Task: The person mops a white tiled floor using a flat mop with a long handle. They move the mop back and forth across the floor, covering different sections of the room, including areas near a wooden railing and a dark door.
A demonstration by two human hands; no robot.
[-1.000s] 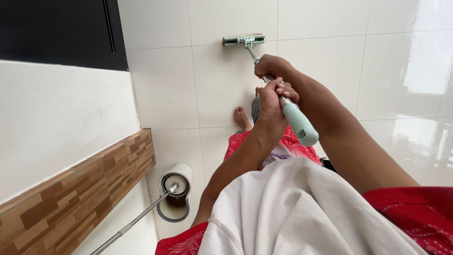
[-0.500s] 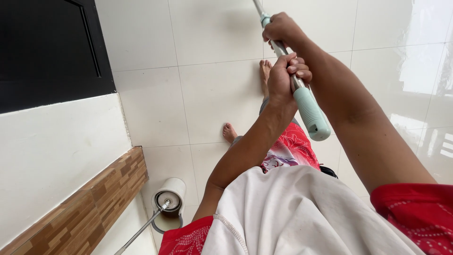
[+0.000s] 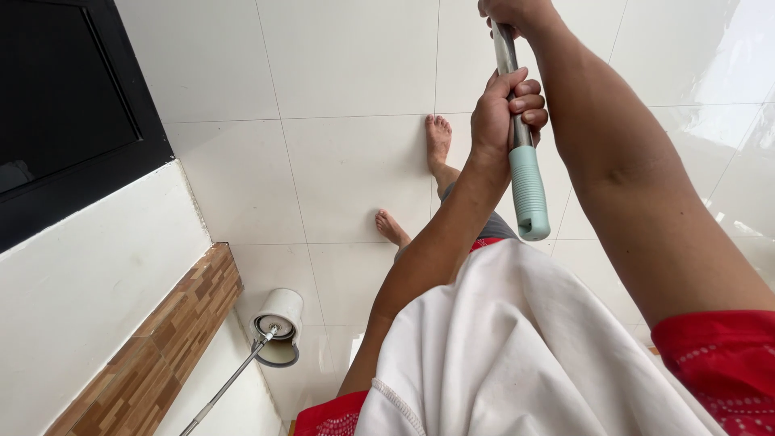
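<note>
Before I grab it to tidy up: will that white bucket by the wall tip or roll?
The white bucket looks like light plastic. The metal pole leaning out of it could lever it over. Its round wall means it would probably roll once down on the glossy tiled floor.

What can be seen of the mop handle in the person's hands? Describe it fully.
The mop handle is a slim, shiny metal pole ending in a pale green ribbed grip with a rounded end cap. It runs steeply from the top edge of the view down toward the person's body, above the white tiled floor. The left hand wraps the pole just above the grip; the right hand clasps it higher. The mop head is out of view.
</note>
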